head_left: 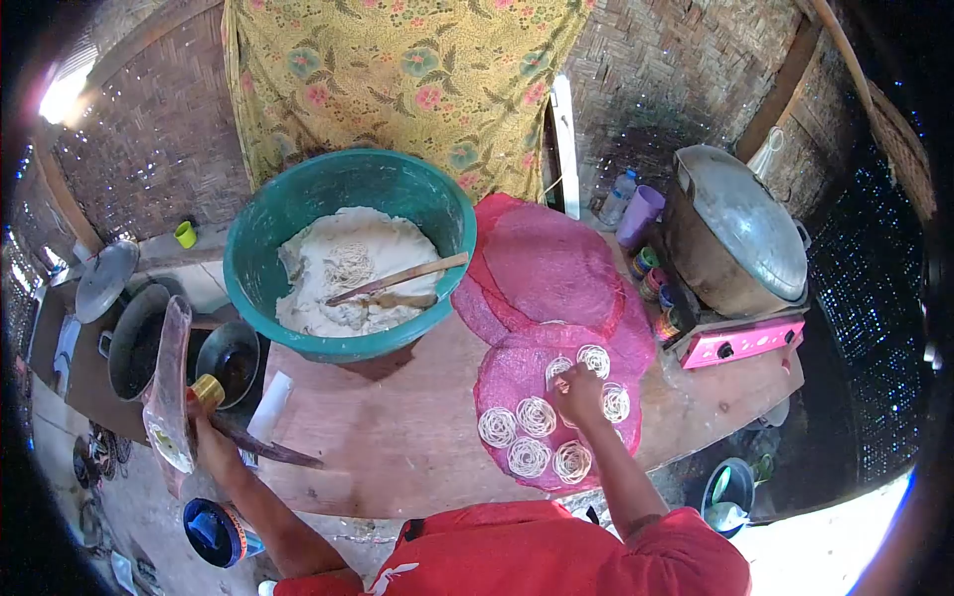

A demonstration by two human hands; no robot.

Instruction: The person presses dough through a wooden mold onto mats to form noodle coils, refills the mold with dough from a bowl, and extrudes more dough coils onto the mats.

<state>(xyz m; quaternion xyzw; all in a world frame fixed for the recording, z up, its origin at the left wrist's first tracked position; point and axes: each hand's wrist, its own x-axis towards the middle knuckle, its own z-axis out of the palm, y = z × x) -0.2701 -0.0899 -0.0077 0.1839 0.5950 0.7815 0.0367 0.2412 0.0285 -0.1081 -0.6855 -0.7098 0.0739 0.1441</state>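
My left hand [210, 434] is out over the left end of the table, closed around a long, worn tool [167, 407] with a pale broad part and a dark tapering end. A yellow cylinder [208, 388] sits by my fingers; its link to the tool is unclear. My right hand [578, 393] is low over a pink mesh cloth [502, 372], fingers pinched together among round nests of thin white strands [529, 457]. Whatever lies between those fingertips is hidden. Several nests surround the hand, including one [593, 360] just beyond it.
A green basin [243, 288] holds white dough or flour and a wooden stick [412, 274]. Dark pans [137, 343] stand at left. To the right, a large lidded pot [720, 243] sits on a pink stove [745, 343], beside a purple cup [641, 214] and small tins.
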